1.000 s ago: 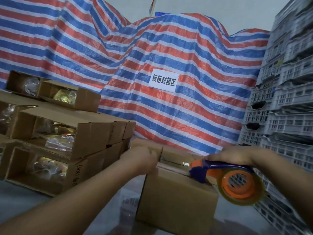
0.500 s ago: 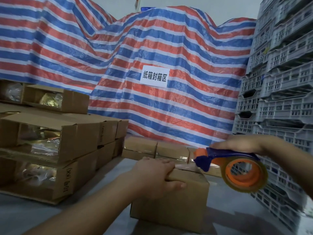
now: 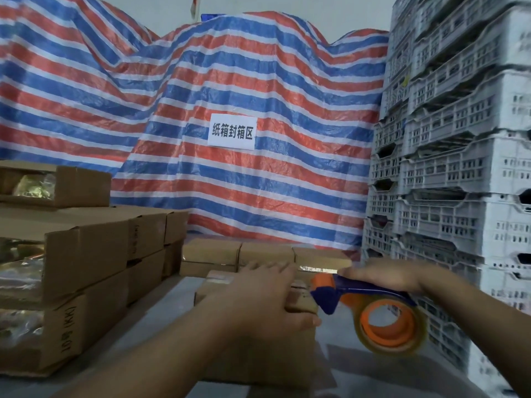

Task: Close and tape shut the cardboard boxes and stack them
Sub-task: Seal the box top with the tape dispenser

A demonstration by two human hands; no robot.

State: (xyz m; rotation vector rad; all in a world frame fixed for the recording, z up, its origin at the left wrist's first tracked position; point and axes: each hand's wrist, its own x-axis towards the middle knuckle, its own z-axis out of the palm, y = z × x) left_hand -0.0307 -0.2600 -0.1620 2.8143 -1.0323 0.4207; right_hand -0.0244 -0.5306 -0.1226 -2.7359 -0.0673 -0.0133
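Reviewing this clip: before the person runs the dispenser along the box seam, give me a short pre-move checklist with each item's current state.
1. Box held steady: ok. The left hand rests flat on top of the cardboard box, thumb down its near side.
2. Dispenser in hand: ok. The right hand grips the handle of the tape dispenser.
3. Dispenser at the box: ok. Its blue head sits at the box's right top edge.
4. Flaps fully closed: cannot tell, the left hand covers the seam.
5. Tape end stuck down: cannot tell, blurred.
6. Stacking spot: ok. Taped boxes sit in a row behind.
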